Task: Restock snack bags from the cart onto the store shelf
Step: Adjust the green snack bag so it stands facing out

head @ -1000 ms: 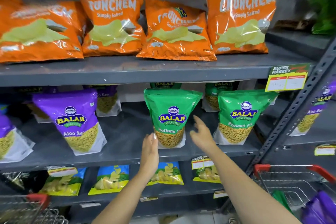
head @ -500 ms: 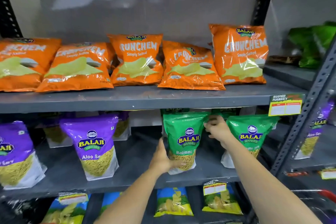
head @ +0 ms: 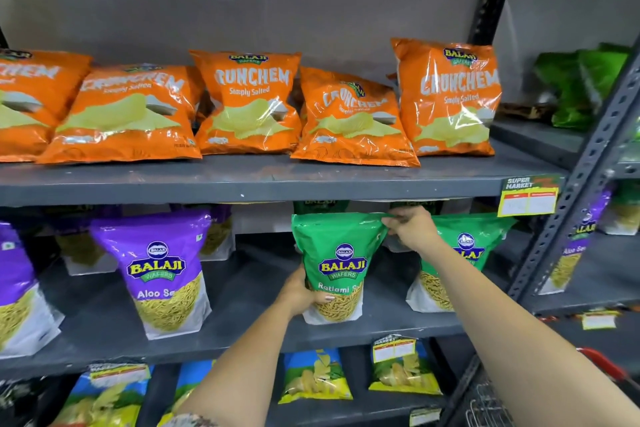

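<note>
A green Ratlami Sev bag [head: 337, 246] stands upright on the middle shelf [head: 242, 333]. My left hand [head: 299, 295] grips its lower left side, thumb across the front. My right hand [head: 410, 227] pinches the bag's top right corner. A second green bag [head: 474, 239] stands just right of it, partly hidden behind my right forearm. More green bags show behind, under the upper shelf. The cart [head: 602, 360] shows only as a red rim at the lower right.
Orange Crunchem bags [head: 247, 100] fill the upper shelf. Purple Aloo Sev bags [head: 156, 267] stand left on the middle shelf, with a gap between them and the green bag. Yellow chip bags [head: 315, 378] sit below. A slotted steel upright [head: 585, 180] rises on the right.
Both hands went from open in front of the green bag to gripping it, the left at the bottom, the right at the top corner. The view tilted up, and most of the cart left the frame.
</note>
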`<state>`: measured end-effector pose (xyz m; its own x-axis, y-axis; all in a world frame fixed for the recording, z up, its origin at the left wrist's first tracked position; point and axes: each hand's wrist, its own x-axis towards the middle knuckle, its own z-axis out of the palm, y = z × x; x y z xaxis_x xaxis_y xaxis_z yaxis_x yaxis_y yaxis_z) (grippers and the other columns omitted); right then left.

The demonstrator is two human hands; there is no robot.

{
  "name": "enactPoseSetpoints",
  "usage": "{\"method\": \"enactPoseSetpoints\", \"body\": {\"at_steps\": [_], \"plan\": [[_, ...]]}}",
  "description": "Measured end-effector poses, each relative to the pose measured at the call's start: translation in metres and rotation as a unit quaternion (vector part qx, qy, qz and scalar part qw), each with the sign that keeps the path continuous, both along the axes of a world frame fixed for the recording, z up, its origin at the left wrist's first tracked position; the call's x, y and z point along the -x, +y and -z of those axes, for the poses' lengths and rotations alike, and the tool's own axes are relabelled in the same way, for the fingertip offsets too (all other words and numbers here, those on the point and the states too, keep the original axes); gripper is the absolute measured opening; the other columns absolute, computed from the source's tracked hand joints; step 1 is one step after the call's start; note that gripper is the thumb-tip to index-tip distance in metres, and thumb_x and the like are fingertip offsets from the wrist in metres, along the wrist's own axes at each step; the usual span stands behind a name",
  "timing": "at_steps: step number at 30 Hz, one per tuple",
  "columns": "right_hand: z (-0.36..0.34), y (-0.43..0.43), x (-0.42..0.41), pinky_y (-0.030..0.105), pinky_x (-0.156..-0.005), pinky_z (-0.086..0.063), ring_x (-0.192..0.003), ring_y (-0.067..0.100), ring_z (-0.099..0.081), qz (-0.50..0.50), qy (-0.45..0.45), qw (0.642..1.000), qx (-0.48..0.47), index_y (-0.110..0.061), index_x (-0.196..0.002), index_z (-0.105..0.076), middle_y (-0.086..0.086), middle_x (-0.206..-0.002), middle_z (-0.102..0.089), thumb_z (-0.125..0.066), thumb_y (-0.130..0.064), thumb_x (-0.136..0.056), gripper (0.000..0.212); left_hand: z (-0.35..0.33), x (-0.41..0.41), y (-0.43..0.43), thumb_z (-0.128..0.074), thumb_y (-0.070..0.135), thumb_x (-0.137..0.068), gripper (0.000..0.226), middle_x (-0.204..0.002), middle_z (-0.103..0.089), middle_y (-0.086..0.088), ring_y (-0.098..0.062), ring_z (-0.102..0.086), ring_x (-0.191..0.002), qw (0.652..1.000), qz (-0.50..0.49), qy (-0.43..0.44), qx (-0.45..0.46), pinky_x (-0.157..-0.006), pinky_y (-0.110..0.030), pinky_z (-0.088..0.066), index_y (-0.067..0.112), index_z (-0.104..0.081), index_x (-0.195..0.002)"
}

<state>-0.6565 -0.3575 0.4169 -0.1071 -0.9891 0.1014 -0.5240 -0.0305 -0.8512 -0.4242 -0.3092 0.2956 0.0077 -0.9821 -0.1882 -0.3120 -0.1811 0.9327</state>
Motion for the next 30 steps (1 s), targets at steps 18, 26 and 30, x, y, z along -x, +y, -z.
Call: {"method": "enactPoseSetpoints", "body": {"at_steps": [18,26,30], "plan": [[-0.007,0.002,0.005,0.032,-0.060,-0.046,-0.064,0.025,-0.057,-0.048,0.004,0.999,-0.016,-0.008,-0.113,-0.065,0.016,-0.084,-0.066,-0.064,-0.020,-0.087,0.029,0.000,-0.004,0.005,-0.085,0.011,-0.069,0.070,-0.130,-0.062,-0.002,-0.022,-0.056,-0.122,0.999,0.025,-0.020,0.015,-0.103,-0.042,-0.048,0.020,-0.051,-0.129],[0.064,0.034,0.002,0.043,-0.090,-0.049,-0.102,0.023,-0.056,-0.116,-0.103,0.975,-0.159,-0.013,-0.140,-0.034,0.009,-0.130,-0.053,-0.048,0.011,-0.083,0.063,-0.019,0.009,0.020,-0.094,0.032,-0.052,0.115,-0.131,-0.044,0.018,-0.009,-0.045,-0.121,0.991,-0.082,0.057,0.085,-0.106,-0.039,-0.044,0.033,-0.025,-0.145],[0.099,0.040,-0.013,0.028,-0.070,-0.047,-0.101,0.021,-0.053,-0.133,-0.077,0.972,-0.179,-0.003,-0.129,-0.049,0.010,-0.117,-0.058,-0.053,0.001,-0.090,0.040,-0.068,0.023,0.011,-0.090,0.020,-0.062,0.064,-0.111,-0.070,0.002,-0.008,-0.068,-0.092,0.962,-0.155,0.177,0.138,-0.071,-0.023,-0.054,0.018,-0.057,-0.116]]}}
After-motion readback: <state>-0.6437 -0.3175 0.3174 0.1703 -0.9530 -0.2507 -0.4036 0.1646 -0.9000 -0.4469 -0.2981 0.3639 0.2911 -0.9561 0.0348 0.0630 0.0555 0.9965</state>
